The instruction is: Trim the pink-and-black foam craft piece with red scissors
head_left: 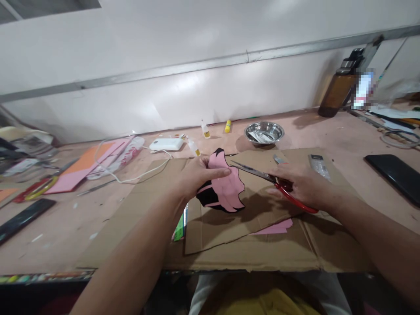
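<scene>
My left hand (197, 177) is closed on a pink foam cutout with black edging (226, 188), holding it just above the cardboard sheet (229, 236). My right hand (303, 186) grips red-handled scissors (262, 175). Their blades are parted and point left, with the tips close to the cutout's upper right edge. A pink scrap (274, 227) lies on the cardboard below my right hand.
A steel bowl (264, 131), glue bottles (205, 129), a yellow glue stick (227, 126) and a white power bank (166, 144) stand behind the cardboard. A metal ruler (319, 166), a black phone (395, 174) and a brown bottle (339, 89) sit right. Pink and orange sheets (88, 164) lie left.
</scene>
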{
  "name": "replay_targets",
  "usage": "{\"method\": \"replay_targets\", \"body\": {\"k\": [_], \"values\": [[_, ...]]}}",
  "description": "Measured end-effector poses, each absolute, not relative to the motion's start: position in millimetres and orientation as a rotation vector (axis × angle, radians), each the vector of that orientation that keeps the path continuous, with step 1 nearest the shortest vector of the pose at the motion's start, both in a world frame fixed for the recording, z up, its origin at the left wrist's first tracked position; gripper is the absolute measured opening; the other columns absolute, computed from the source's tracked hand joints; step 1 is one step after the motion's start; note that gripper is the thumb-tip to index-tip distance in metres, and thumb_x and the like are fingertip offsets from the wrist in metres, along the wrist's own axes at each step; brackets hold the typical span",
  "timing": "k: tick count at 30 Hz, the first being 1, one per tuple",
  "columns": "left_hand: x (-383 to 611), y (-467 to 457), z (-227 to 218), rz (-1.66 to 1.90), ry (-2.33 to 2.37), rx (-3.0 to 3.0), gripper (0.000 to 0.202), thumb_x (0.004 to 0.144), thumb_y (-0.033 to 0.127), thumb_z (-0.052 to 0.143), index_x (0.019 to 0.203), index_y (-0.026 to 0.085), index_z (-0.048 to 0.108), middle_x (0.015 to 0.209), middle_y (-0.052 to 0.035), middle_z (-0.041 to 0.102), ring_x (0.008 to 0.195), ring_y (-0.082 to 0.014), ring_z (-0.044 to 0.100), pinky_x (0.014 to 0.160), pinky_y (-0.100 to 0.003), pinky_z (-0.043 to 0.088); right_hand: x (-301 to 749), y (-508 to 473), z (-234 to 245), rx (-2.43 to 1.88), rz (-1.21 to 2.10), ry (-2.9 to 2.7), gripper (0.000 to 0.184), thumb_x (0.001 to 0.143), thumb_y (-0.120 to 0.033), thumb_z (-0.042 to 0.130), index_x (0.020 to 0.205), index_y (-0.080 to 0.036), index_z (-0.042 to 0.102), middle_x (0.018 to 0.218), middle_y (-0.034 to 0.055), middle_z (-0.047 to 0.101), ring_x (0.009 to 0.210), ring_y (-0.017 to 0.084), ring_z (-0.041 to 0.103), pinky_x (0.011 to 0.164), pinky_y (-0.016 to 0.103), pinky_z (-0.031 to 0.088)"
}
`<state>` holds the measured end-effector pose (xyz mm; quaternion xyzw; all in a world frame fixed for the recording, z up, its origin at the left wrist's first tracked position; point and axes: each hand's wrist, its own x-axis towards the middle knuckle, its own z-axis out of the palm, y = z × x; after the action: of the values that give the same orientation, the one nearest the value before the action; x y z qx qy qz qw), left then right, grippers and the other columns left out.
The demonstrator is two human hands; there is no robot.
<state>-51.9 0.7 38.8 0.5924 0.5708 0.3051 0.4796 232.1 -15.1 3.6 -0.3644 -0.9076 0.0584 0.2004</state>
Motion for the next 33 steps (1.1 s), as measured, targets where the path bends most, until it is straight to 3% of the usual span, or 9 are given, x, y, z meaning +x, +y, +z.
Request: {"method": "replay_targets", "body": {"k": [4, 14, 20, 27, 33], "values": [[-51.8, -0.3, 37.8, 0.754, 1.358, 1.390, 0.033, 0.065, 0.043, 0.083, 0.080, 0.016, 0.072, 0.085, -0.0099, 0.077, 0.075, -0.0231, 0.070, 0.068, -0.035, 0.054, 230.9, -16.6, 2.3, -1.020, 0.067, -2.516, 0.023, 0.091, -0.032, 0.057, 0.100, -0.015, 0.070, 0.092, 0.0111, 0.074, 0.075, 0.022, 0.065, 0.063, 0.029, 0.045], [-46.6, -6.1, 36.6, 0.777, 1.231, 1.336, 0.027, 0.067, 0.042, 0.081, 0.078, 0.018, 0.075, 0.073, -0.0068, 0.076, 0.065, -0.0218, 0.069, 0.062, -0.033, 0.055, 227.3, -18.9, 0.7, -0.975, -0.045, -2.465, 0.029, 0.094, -0.041, 0.053, 0.102, -0.016, 0.065, 0.089, 0.0101, 0.067, 0.073, 0.021, 0.060, 0.062, 0.029, 0.041], [-48.0, -5.2, 34.5, 0.771, 1.260, 1.338, 0.029, 0.068, 0.042, 0.082, 0.084, 0.018, 0.077, 0.079, -0.0074, 0.077, 0.068, -0.0212, 0.070, 0.065, -0.033, 0.055, 226.9, -19.4, 0.3, -0.948, -0.058, -2.460, 0.026, 0.095, -0.036, 0.050, 0.102, -0.016, 0.066, 0.087, 0.0090, 0.067, 0.069, 0.019, 0.059, 0.060, 0.028, 0.040], [-51.4, -2.7, 29.0, 0.746, 1.209, 1.379, 0.028, 0.068, 0.044, 0.081, 0.077, 0.018, 0.075, 0.079, -0.0069, 0.077, 0.069, -0.0210, 0.069, 0.067, -0.034, 0.056, 227.7, -18.9, 0.5, -0.921, -0.075, -2.480, 0.021, 0.092, -0.026, 0.052, 0.103, -0.016, 0.067, 0.084, 0.0085, 0.066, 0.069, 0.019, 0.057, 0.061, 0.028, 0.039], [-50.4, -3.7, 31.6, 0.736, 1.205, 1.432, 0.024, 0.072, 0.042, 0.078, 0.075, 0.019, 0.076, 0.077, -0.0056, 0.076, 0.069, -0.0197, 0.068, 0.067, -0.032, 0.054, 227.8, -19.2, 1.0, -0.910, -0.055, -2.476, 0.022, 0.094, -0.030, 0.051, 0.100, -0.016, 0.067, 0.082, 0.0084, 0.066, 0.068, 0.019, 0.057, 0.061, 0.028, 0.038]]}}
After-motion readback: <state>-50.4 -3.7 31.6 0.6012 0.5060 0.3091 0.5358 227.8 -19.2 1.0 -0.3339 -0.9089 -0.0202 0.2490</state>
